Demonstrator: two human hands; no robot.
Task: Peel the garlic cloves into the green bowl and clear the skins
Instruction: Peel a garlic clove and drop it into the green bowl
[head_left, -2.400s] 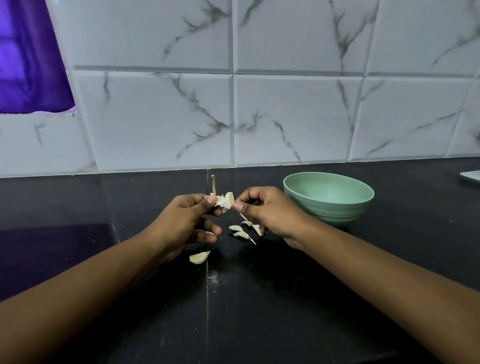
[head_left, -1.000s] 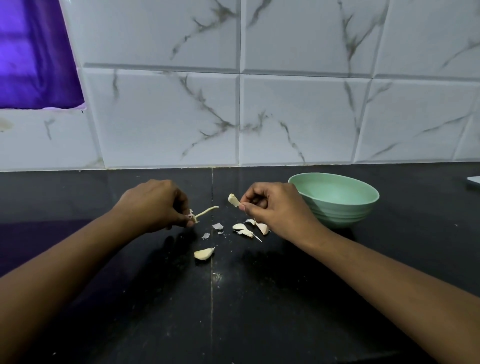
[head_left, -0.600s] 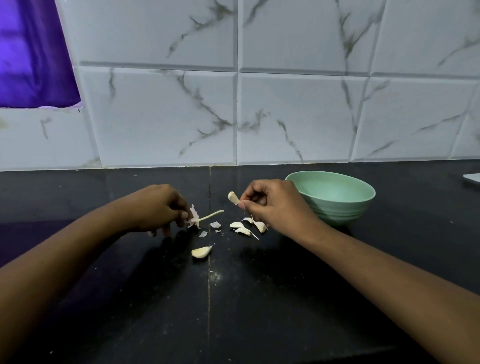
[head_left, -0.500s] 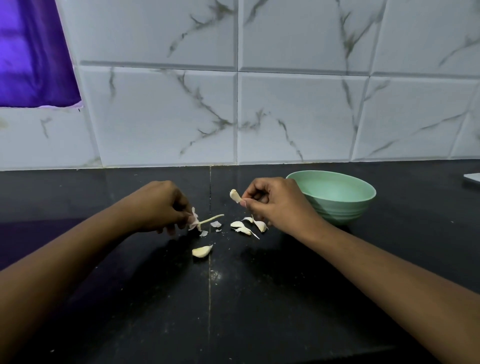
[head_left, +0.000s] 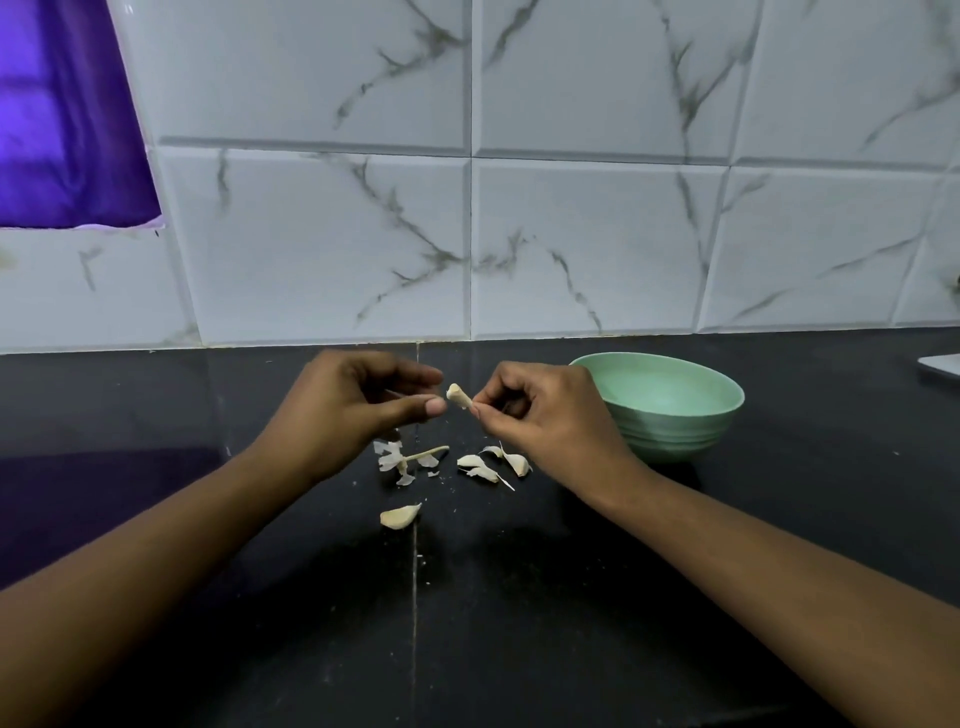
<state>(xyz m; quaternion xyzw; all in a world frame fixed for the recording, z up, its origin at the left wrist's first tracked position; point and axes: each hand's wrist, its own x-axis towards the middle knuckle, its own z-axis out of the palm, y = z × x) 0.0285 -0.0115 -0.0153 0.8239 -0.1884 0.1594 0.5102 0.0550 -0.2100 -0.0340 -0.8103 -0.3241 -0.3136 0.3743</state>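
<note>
One green bowl (head_left: 670, 410) stands on the tabletop (head_left: 519, 634). There are two grips, the left grip (head_left: 353, 410) and the right grip (head_left: 545, 421). Garlic cloves number five: one held clove (head_left: 460, 397) pinched in the right grip, one lone clove (head_left: 400, 516) nearest, and a cluster of three (head_left: 483, 473) (that count is uncertain). One stalk (head_left: 428, 453) lies left of the cluster, with about four skin flakes (head_left: 388, 461).

No legible text anywhere.
</note>
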